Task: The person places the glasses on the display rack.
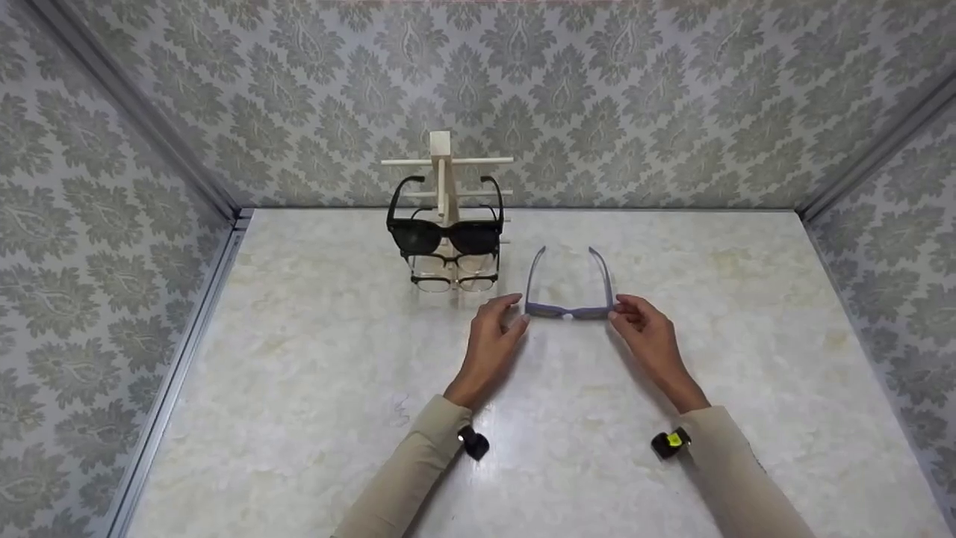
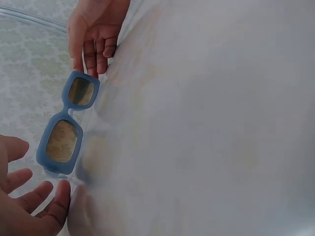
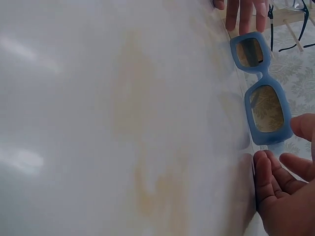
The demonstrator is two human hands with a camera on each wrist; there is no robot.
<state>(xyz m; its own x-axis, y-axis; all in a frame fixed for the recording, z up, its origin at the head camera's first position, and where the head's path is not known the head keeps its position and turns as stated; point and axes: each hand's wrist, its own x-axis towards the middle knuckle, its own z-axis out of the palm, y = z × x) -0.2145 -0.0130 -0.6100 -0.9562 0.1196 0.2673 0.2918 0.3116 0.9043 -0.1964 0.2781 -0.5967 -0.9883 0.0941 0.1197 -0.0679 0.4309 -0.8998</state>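
Observation:
A pair of blue-framed sunglasses (image 1: 569, 310) with brownish lenses stands on the table, temples unfolded and pointing away from me. My left hand (image 1: 494, 332) is at its left end, fingers spread; a small gap shows between them and the frame in the left wrist view. At the other end is my right hand (image 1: 650, 336), its thumb (image 3: 302, 125) at the frame's edge and its other fingers loosely bent beside the temple. Whether the thumb presses on the frame I cannot tell. Neither hand visibly grips the glasses (image 2: 63, 140).
A wooden eyewear rack (image 1: 441, 143) with horizontal pegs stands at the back, left of the hands. On it hang black sunglasses (image 1: 446, 236) above clear-lensed glasses (image 1: 454, 284). The pale marbled table (image 1: 314, 373) is enclosed by patterned walls (image 1: 523, 90).

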